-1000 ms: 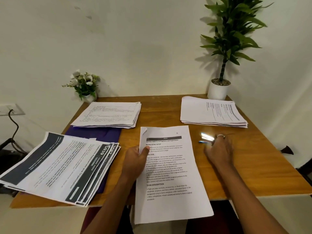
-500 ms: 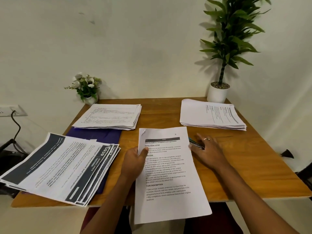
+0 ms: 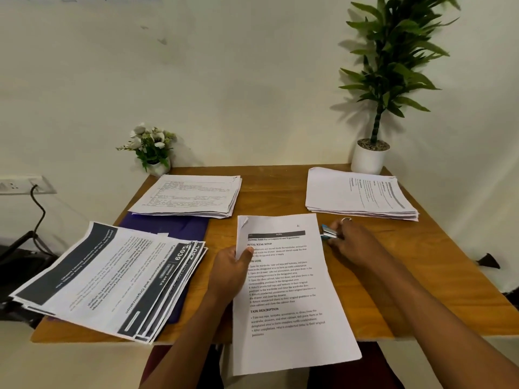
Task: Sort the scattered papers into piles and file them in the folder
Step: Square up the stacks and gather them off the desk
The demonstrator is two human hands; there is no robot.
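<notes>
sheet [image 3: 289, 290] in left grip [image 3: 229, 272], stapler [image 3: 328, 231] in right grip [image 3: 354, 242]

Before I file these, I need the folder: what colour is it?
The folder is dark purple; head view.

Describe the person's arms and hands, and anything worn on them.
The left forearm and right forearm are bare: no sleeves, watch or bracelet in view. The left hand is ungloved, with no ring showing. The right hand, also ungloved, wears one thin silvery ring on a finger.
</notes>
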